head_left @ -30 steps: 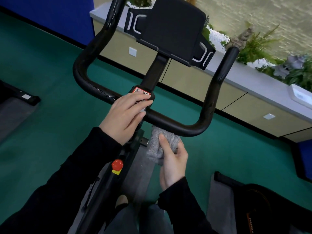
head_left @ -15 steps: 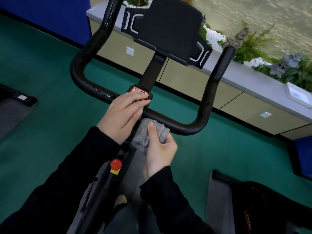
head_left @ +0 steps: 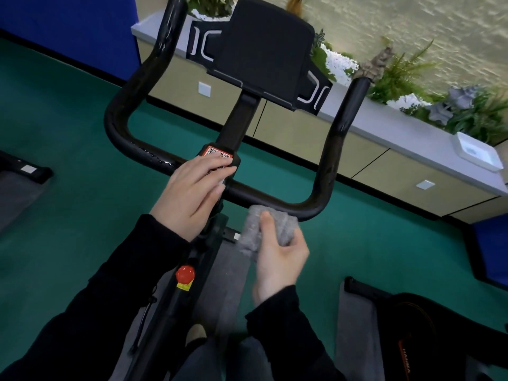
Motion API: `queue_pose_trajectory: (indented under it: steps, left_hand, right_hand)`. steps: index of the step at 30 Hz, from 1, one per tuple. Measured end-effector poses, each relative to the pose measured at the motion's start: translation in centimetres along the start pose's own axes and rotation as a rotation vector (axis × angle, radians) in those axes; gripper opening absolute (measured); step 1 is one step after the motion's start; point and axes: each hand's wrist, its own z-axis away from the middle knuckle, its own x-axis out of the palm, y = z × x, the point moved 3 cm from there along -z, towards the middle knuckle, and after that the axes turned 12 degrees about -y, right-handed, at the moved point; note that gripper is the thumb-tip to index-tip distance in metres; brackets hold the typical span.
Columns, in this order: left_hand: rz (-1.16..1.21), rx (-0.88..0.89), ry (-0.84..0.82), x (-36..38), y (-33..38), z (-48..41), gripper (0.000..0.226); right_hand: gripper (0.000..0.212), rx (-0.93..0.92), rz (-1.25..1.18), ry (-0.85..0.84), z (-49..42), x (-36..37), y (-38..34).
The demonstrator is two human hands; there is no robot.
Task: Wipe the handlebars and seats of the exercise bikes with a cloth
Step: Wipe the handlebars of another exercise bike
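The black U-shaped handlebar (head_left: 327,166) of an exercise bike fills the middle of the view, with a black console (head_left: 264,50) above its stem. My left hand (head_left: 192,193) rests on the centre clamp, its fingers straight over a red-and-white label (head_left: 211,152). My right hand (head_left: 280,257) grips a bunched grey cloth (head_left: 280,224) with the thumb on top, and the cloth presses against the underside of the near crossbar, right of the stem. The bike's seat is out of view.
A red knob (head_left: 185,273) sits on the frame below my left hand. A second machine (head_left: 412,325) stands at lower right, and the black foot of another machine (head_left: 24,169) lies at far left. A beige cabinet with plants (head_left: 406,78) runs along the back on green floor.
My right hand first slid the cloth left along the crossbar toward the stem, then back to the right. The left hand stayed on the clamp.
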Motion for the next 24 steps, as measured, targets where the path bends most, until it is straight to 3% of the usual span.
queue_pose_trajectory:
  steps: [3, 7, 8, 14, 20, 24]
  left_hand:
    - [-0.068, -0.01, 0.021, 0.1, 0.4, 0.1, 0.036]
    - [-0.251, 0.001, 0.101, 1.0, 2.3, -0.4, 0.031]
    - [-0.264, 0.018, 0.107, 1.4, 3.1, -0.6, 0.03]
    - [-0.258, 0.035, 0.044, 3.8, 5.4, -1.5, 0.031]
    - [-0.266, 0.032, 0.046, 3.8, 4.6, -1.4, 0.031]
    - [-0.234, 0.03, 0.05, 3.7, 4.4, -1.3, 0.03]
  right_hand:
    - [0.026, -0.033, 0.011, 0.054, -0.9, -2.7, -0.4]
    - [0.005, -0.119, 0.119, 0.017, -1.2, -2.2, -0.7]
    - [0.01, -0.135, 0.148, 0.015, -1.2, -2.2, -0.7]
    - [0.019, -0.218, 0.279, 0.078, -1.8, -4.8, -1.2]
    - [0.013, -0.232, 0.251, 0.009, -2.0, -5.8, -0.5]
    - [0.016, -0.224, 0.239, 0.051, -4.7, -8.6, -2.0]
